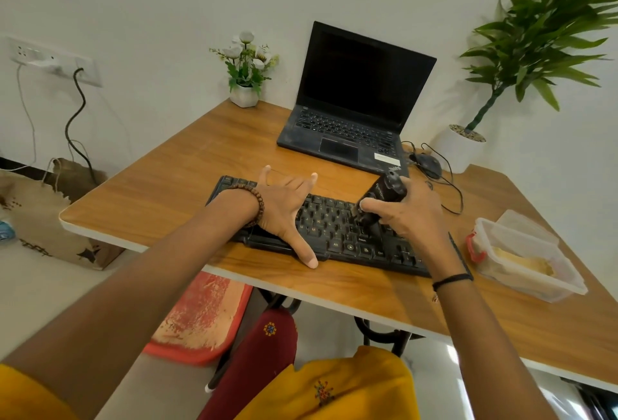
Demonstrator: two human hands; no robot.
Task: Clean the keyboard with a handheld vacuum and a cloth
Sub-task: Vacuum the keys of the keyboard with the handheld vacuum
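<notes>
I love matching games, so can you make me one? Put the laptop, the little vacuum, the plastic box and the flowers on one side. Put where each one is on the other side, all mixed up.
Things
1. laptop
2. vacuum
3. plastic box
4. flowers

Places
A. at the right end of the table
B. open at the back of the table, screen dark
C. at the back corner, left of the laptop
D. in the right hand, over the keyboard

Pairs: 1-B, 2-D, 3-A, 4-C
</notes>
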